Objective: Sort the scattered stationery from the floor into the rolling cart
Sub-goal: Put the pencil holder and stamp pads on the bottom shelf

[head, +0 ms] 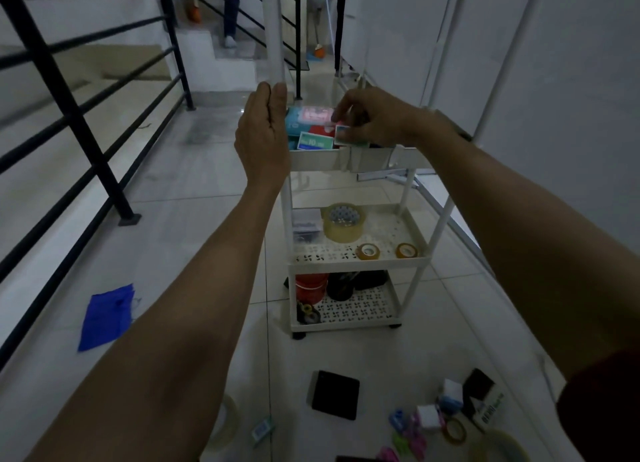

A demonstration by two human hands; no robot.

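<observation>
A white three-tier rolling cart (360, 260) stands on the tiled floor ahead of me. Its top tray holds several small teal, pink and red boxes (309, 122). My right hand (372, 116) pinches a small green-and-white box (346, 136) over the top tray's front right part. My left hand (265, 134) hovers at the tray's left edge with straight fingers, holding nothing. The middle tray carries a big clear tape roll (343, 221), two small tape rolls (369, 251) and a clear box (305, 225). The bottom tray has a red tin (311, 286) and dark items.
Scattered on the floor near me lie a black pad (335, 394), coloured clips and small boxes (427, 416), tape rolls (454, 430) and a small teal box (262, 428). A blue cloth (106, 316) lies left. A black stair railing (86, 122) runs along the left; white panels stand right.
</observation>
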